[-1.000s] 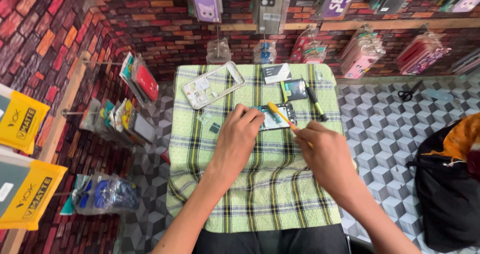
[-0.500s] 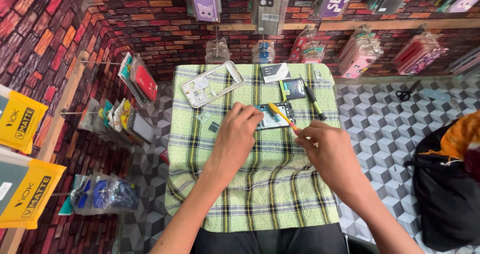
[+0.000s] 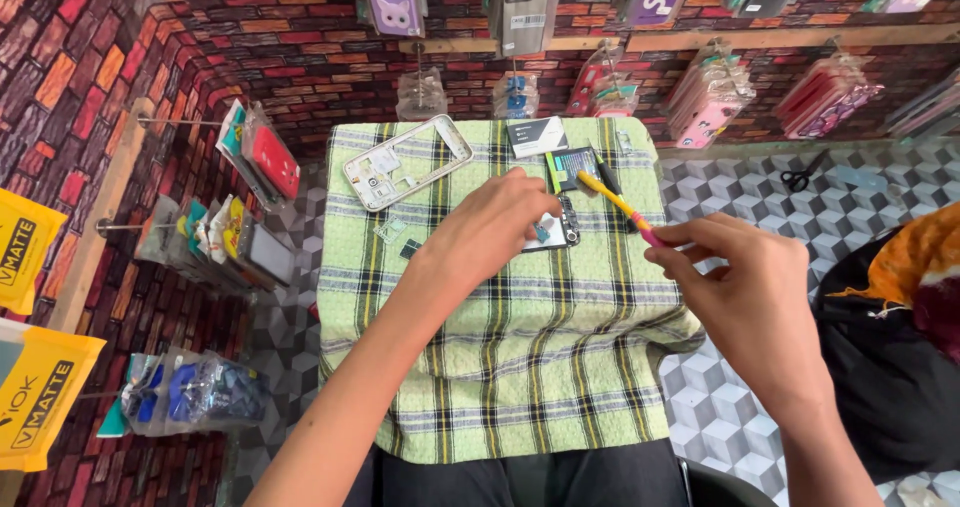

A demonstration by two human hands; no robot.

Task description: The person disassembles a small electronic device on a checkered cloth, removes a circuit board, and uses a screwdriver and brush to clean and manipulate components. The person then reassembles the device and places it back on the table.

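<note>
My left hand (image 3: 492, 235) rests on the green plaid cloth (image 3: 500, 357), fingers over a dismantled phone board (image 3: 562, 225) that it partly hides. My right hand (image 3: 745, 292) is lifted to the right of it, pinching a yellow and pink screwdriver (image 3: 612, 203) whose tip points up-left, just above the board. An empty phone frame (image 3: 405, 161) lies at the cloth's far left corner. A white card (image 3: 536, 136) and a dark part (image 3: 571, 168) sit at the far edge.
Two small loose parts (image 3: 398, 237) lie left of my left hand. Packaged phone cases hang on the brick wall (image 3: 300, 47) behind and at the left. Scissors (image 3: 800, 175) lie on the patterned floor at right, and a black bag (image 3: 885, 367) is further right.
My right hand has moved right and toward me, lifting the screwdriver off the board. My left hand stayed on the phone board.
</note>
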